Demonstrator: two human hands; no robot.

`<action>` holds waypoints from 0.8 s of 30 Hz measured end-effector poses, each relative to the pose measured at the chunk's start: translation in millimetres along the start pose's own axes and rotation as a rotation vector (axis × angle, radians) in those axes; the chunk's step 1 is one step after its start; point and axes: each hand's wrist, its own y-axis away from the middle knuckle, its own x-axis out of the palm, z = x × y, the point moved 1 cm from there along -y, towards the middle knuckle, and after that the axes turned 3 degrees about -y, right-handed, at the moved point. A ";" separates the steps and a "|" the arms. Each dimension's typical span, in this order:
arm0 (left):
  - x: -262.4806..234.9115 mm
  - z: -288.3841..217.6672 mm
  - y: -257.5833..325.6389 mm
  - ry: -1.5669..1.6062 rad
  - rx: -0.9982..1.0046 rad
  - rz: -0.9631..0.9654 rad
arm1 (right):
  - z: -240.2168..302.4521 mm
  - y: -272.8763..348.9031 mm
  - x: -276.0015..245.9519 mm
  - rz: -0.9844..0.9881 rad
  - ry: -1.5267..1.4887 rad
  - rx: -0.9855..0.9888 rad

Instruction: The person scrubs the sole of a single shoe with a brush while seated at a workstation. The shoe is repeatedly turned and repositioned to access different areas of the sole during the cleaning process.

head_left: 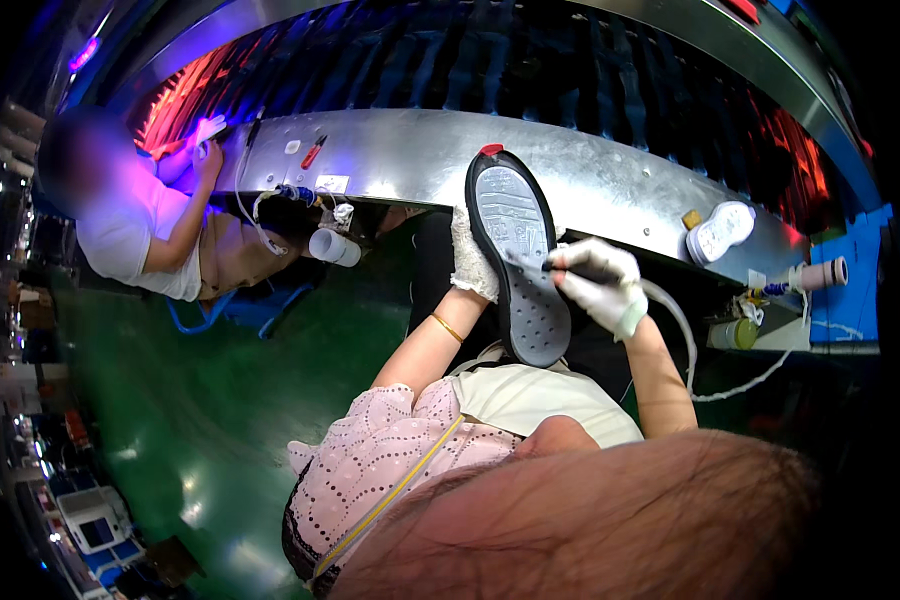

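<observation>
A shoe sole (515, 225) stands tilted in front of me, its grey, dotted and ridged face toward me. It has a black rim and a red tip at the far end. My left hand (472, 262), in a white knitted glove, grips the sole by its left edge. My right hand (606, 286), gloved with some fingertips bare, is pinched closed over the right side of the sole. A small dark thing shows at its fingertips, too small to name.
A metal ledge (400, 155) runs before a dark conveyor tunnel with red glow. On it lie a white shoe sole (720, 232), a yellowish block (691, 218) and a red tool (314, 151). A white hose (685, 335) hangs at right. Another person (150, 215) works at left.
</observation>
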 end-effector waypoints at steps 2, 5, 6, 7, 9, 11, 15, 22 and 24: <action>6.8 4.6 1.3 -0.051 0.003 0.021 | -1.0 -11.7 -4.7 -0.173 -0.096 0.106; 21.6 11.9 7.1 -0.068 0.068 0.259 | -9.5 -32.8 -6.5 -0.331 -0.302 0.129; 27.1 15.2 7.8 0.010 0.066 0.308 | -12.2 -39.4 -6.1 -0.356 -0.305 0.075; 30.5 17.2 10.4 -0.022 0.082 0.312 | -14.2 -44.8 -2.9 -0.366 -0.350 -0.009; 37.3 22.2 12.5 -0.058 0.111 0.313 | -16.4 -52.2 1.8 -0.408 -0.405 -0.030; 39.4 27.2 14.4 -0.131 0.101 0.248 | -14.7 -56.5 8.6 -0.460 -0.265 -0.068; 36.8 38.0 11.8 -0.151 0.062 0.152 | -5.3 -52.5 27.5 -0.508 -0.101 -0.195; 25.1 37.8 4.3 -0.066 0.160 0.298 | -2.7 -49.7 23.3 -0.476 -0.261 -0.074; 18.3 38.7 5.2 -0.117 0.165 0.300 | -0.7 -46.8 24.6 -0.432 -0.079 -0.210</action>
